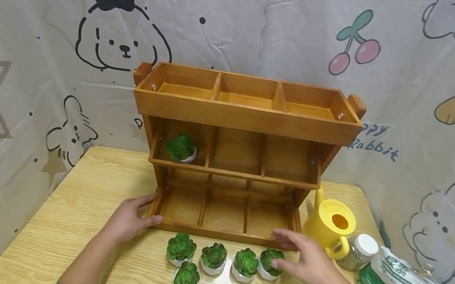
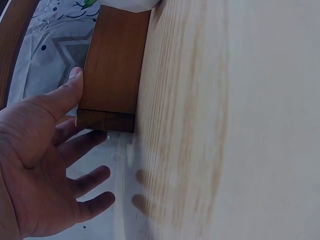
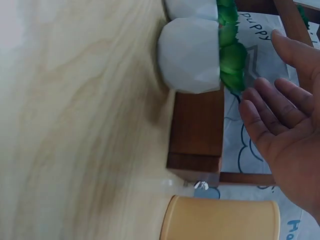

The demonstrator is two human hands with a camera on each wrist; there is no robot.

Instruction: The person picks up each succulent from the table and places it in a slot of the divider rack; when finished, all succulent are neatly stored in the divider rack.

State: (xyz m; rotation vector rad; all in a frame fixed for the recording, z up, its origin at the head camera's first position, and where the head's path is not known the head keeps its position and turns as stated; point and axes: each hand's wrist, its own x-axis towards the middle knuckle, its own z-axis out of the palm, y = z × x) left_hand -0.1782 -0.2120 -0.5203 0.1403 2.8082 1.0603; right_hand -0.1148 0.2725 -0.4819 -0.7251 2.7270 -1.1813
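In the head view a brown wooden three-tier shelf [image 1: 245, 119] with divided trays stands on the table. My left hand [image 1: 128, 219] touches the left front corner of its bottom tray [image 1: 221, 234]. The left wrist view shows that thumb along the tray end [image 2: 112, 65], with the fingers loosely spread at the side. My right hand [image 1: 310, 263], fingers extended, is over the tray's right front and holds nothing. Its thumb is near the rightmost potted succulent [image 1: 269, 263]. More succulents in white pots [image 1: 245, 263] stand before the shelf, and another succulent [image 1: 181, 147] sits in the middle tier's left compartment.
Right of the shelf stand a yellow watering can [image 1: 331, 222] and a white-lidded jar [image 1: 359, 253]. A green-and-white bag [image 1: 400, 280] lies beyond them. A printed cloth [image 1: 244, 23] hangs behind and beside the wooden table [image 1: 53, 234].
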